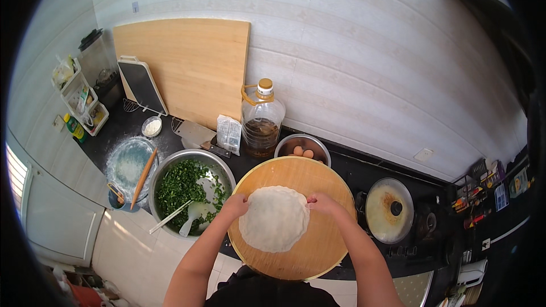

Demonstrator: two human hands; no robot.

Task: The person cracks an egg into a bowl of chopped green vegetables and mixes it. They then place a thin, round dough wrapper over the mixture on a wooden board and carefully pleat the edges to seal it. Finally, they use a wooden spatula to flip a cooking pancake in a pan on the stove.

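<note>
A thin, round, pale sheet of dough [274, 222] lies over a round wooden board [330, 244] in front of me. My left hand [236, 206] pinches its upper left edge. On the opposite side, my right hand [322, 203] grips the upper right edge between thumb and fingers. The rim of the dough looks slightly crimped. Left of the board stands a steel bowl [230, 177] of chopped greens [181, 185], with chopsticks [170, 217] and a white spatula [194, 213] in it.
A lidded pan [389, 210] sits on the stove at right. Behind the board are a bowl of eggs [304, 152] and a big oil bottle [263, 122]. A rolling pin [144, 179] rests across a floured round surface [128, 162]; a cleaver [194, 133] lies nearby.
</note>
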